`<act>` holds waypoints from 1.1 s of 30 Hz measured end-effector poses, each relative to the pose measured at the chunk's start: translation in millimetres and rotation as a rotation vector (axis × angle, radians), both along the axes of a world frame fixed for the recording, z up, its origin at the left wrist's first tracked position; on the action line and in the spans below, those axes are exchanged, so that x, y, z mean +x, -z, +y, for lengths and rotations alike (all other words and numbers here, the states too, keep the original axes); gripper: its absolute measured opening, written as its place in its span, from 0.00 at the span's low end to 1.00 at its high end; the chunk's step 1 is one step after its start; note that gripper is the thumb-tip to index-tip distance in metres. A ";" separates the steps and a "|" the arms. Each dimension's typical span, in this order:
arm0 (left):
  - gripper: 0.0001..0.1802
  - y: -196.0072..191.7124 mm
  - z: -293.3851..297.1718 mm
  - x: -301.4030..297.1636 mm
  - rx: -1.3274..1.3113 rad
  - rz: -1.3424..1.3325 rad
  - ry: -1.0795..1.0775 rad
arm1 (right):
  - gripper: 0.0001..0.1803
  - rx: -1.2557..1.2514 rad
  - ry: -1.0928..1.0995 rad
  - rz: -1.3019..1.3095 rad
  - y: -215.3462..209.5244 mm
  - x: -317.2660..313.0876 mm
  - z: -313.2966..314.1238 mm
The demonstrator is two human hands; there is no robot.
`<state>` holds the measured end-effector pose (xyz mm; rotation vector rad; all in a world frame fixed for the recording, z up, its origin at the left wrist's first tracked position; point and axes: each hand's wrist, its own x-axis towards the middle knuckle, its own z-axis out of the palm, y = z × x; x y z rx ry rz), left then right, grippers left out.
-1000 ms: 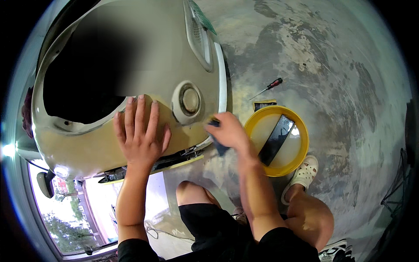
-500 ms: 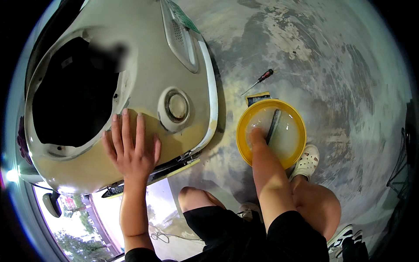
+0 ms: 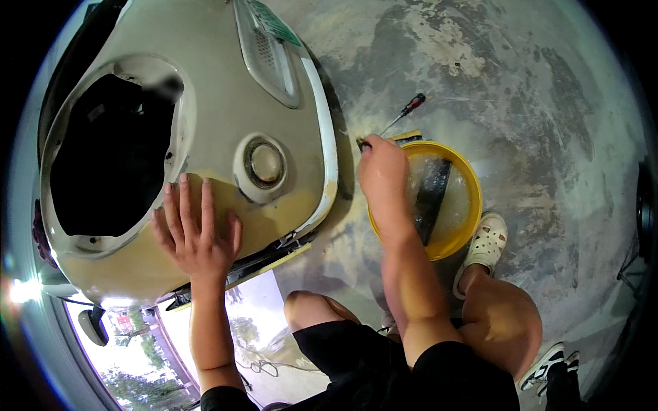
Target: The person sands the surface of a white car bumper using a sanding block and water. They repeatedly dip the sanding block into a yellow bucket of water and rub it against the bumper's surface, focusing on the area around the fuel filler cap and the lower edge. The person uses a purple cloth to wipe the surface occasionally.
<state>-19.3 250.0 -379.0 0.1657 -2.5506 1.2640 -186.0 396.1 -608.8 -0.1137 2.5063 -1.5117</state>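
Observation:
My left hand lies flat, fingers spread, on the beige painted body panel of a small car, just below a round cap. My right hand is closed around a small dark object, only its tip showing, and hovers at the left rim of a yellow basin. The basin holds soapy water and a dark flat strip. A red-handled screwdriver lies on the concrete just beyond the hand.
The panel has a large dark opening at the left and a grille at the top. Stained concrete floor spreads to the right. My bent knees and a white clog sit beside the basin.
My right hand left the panel's edge, dipped into the yellow basin, and now rises at its left rim. The left hand stays flat on the panel.

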 end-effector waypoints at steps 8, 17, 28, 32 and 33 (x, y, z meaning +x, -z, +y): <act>0.33 -0.2 3.6 -6.5 0.036 -0.044 0.025 | 0.21 -0.321 -0.046 0.027 52.1 36.2 -93.9; 0.32 -1.4 6.0 -3.1 0.048 -0.041 -0.001 | 0.24 -0.718 0.119 -0.082 70.0 111.9 -122.7; 0.31 0.5 1.5 -4.1 0.032 -0.014 -0.004 | 0.18 -0.713 0.257 -0.346 77.2 96.7 -85.0; 0.31 3.3 1.6 -3.9 0.029 0.000 0.011 | 0.20 -0.608 0.306 -0.290 53.1 82.6 -88.0; 0.31 3.9 1.4 -3.9 0.028 0.001 0.013 | 0.20 -0.621 0.269 -0.276 70.2 83.3 -98.1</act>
